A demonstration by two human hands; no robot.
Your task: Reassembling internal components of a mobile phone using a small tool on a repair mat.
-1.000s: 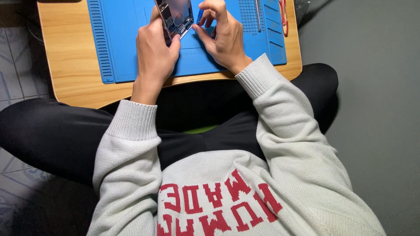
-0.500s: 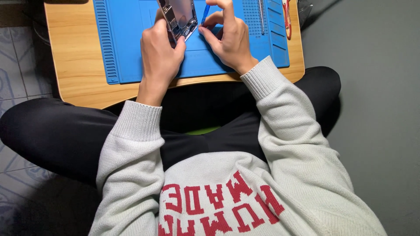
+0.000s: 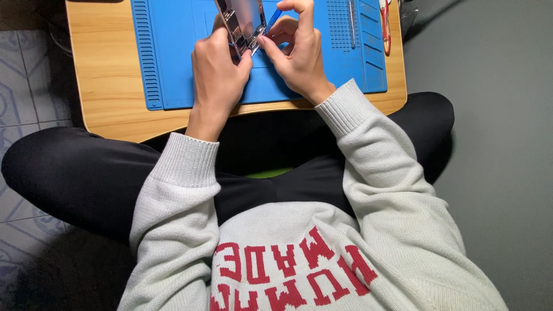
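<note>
Opened phone, dark glossy screen panel, tilted above the blue mat

home repair corner, blue repair mat, low wooden table, tiled floor

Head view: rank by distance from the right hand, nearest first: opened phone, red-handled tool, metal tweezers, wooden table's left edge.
From the right hand:
1. Opened phone, touching its fingers, just left of it.
2. Metal tweezers, on the blue mat, to the right.
3. Red-handled tool, farther right, near the mat's edge.
4. Wooden table's left edge, far left.
</note>
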